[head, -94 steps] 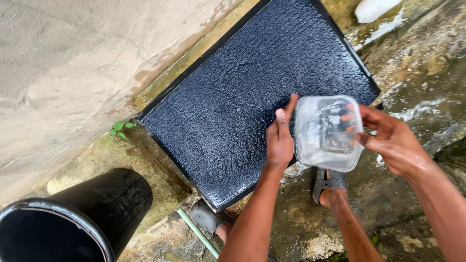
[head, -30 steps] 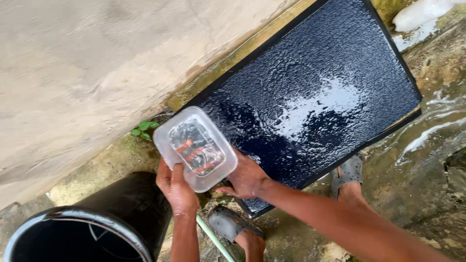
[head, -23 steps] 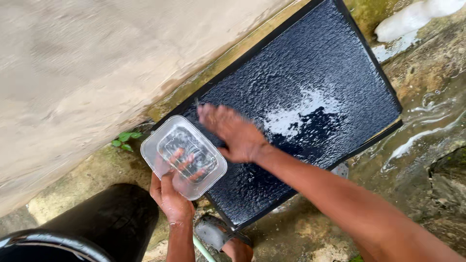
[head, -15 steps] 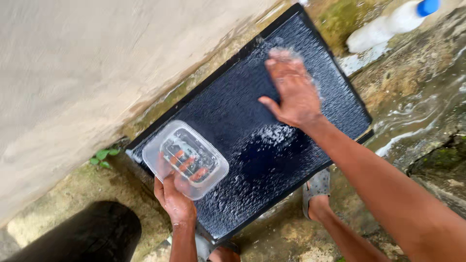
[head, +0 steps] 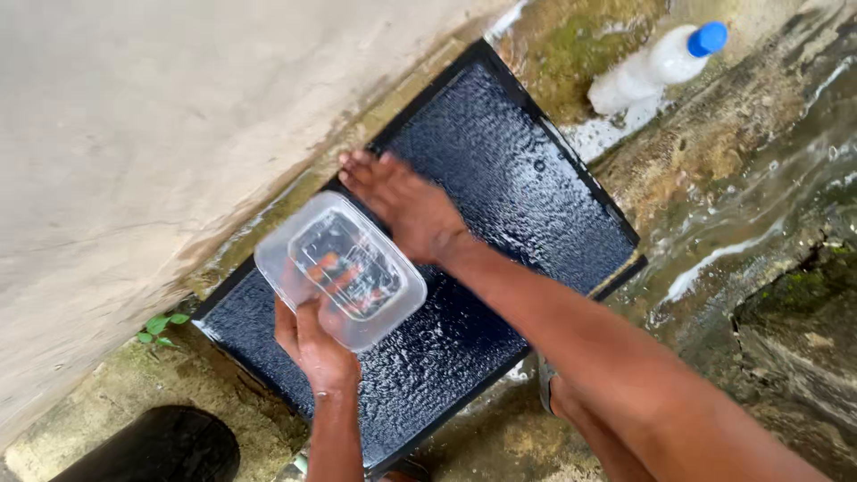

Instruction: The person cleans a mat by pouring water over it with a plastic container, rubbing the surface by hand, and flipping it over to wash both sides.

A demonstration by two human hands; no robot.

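Head view | left hand point(head: 314, 344) fingers hold clear tub point(head: 340, 270) | right hand point(head: 403, 207) flat on wet mat point(head: 500, 187)

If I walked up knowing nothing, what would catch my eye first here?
Probably the big wet black mat leaning against the pale wall, with the right hand pressed flat on it. Just below, the left hand holds up a clear plastic tub. At the top right, a white bottle with a blue cap lies on the wet ground.
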